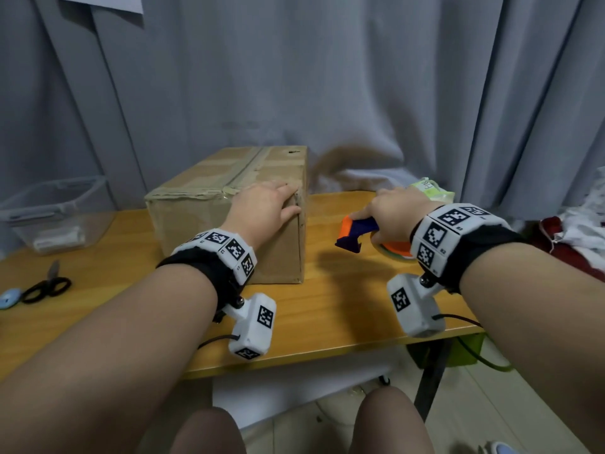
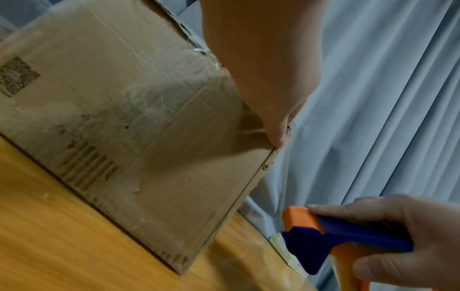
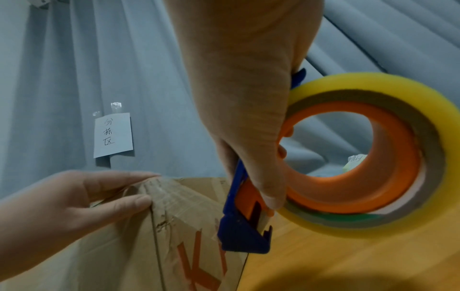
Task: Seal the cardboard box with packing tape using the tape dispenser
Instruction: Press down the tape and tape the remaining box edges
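Risk: worn brown cardboard box [image 1: 229, 204] sits on the wooden surface [image 1: 343, 309]; left hand [image 1: 265, 204] only rests flat, fingers relaxed, on its near right top corner, so a hard pull could slide it. Right hand [image 1: 393, 214] fingers clamp the blue-and-orange tape dispenser [image 1: 357, 232], held just right of the box; tape end not visible, could miss the seam. Grey curtain [image 1: 327, 93] behind; black scissors [image 1: 45, 286] and clear plastic tub [image 1: 55, 214] left.

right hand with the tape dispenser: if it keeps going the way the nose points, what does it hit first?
Probably the cardboard box: the right hand aims the tape dispenser nose left at the box's near right side. Bare table lies between; depth is uncertain.
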Action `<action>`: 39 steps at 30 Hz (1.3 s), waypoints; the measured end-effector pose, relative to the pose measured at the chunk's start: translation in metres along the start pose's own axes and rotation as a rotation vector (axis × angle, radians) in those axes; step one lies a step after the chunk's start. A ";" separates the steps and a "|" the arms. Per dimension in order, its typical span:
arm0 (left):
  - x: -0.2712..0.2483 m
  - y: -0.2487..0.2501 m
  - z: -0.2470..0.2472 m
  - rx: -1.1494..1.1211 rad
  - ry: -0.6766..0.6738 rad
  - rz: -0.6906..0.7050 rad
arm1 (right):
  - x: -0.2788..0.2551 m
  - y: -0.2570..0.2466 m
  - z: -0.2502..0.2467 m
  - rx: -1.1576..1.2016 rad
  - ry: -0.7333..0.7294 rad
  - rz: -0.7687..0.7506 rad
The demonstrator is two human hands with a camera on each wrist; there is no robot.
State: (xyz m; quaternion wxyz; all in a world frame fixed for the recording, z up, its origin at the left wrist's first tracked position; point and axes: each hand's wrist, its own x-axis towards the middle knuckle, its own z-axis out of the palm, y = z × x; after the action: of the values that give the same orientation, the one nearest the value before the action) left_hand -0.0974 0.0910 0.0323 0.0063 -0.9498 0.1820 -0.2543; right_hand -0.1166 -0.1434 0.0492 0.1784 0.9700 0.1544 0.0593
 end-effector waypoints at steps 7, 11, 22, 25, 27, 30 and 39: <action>-0.004 0.000 0.007 -0.030 0.063 0.012 | 0.008 -0.011 0.018 0.113 0.029 0.013; -0.004 0.001 0.009 -0.041 0.067 0.012 | 0.008 -0.008 0.031 0.222 0.046 0.021; -0.003 0.000 0.014 -0.083 0.108 0.000 | -0.030 0.023 0.094 0.386 0.253 0.021; -0.004 0.001 0.013 -0.091 0.122 -0.021 | -0.030 0.022 0.095 0.366 0.264 0.045; -0.004 0.003 0.013 -0.095 0.129 -0.031 | -0.030 0.015 0.088 0.342 0.209 0.066; -0.005 0.006 0.013 -0.126 0.124 -0.051 | -0.019 -0.009 0.069 0.298 0.128 0.088; -0.002 0.006 0.010 -0.114 0.113 -0.068 | -0.007 -0.022 0.043 0.259 0.136 0.325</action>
State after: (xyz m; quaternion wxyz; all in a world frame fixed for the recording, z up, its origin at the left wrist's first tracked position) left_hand -0.0965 0.0853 0.0216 -0.0666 -0.9384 0.1638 -0.2970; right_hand -0.1215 -0.1402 0.0006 0.0298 0.9907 0.0140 0.1321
